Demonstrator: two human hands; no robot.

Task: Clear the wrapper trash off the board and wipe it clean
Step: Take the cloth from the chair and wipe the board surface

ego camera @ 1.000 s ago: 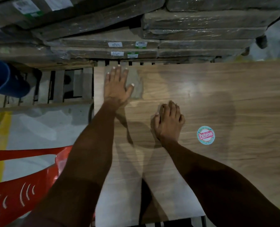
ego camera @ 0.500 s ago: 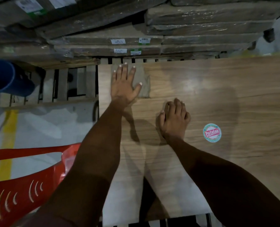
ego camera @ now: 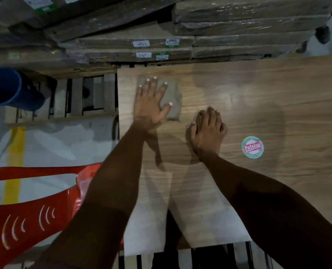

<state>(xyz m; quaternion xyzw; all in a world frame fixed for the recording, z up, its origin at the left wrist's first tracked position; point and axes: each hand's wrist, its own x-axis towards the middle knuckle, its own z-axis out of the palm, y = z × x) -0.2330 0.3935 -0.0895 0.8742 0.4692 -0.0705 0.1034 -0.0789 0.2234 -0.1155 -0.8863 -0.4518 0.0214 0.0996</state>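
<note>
I press my left hand (ego camera: 149, 105), fingers (ego camera: 155, 88) spread wide, on the cloth (ego camera: 174, 101) to wipe the board (ego camera: 258, 105), while my right hand (ego camera: 207, 131) braces beside it, fingers curled, hold unclear.

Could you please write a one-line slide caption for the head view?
Left hand presses a grey cloth flat on the wooden board; right hand rests beside it.

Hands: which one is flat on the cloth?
The left hand, fingers spread and palm pressed on the grey cloth near the board's far-left corner. The right hand rests curled on bare wood beside it.
</note>
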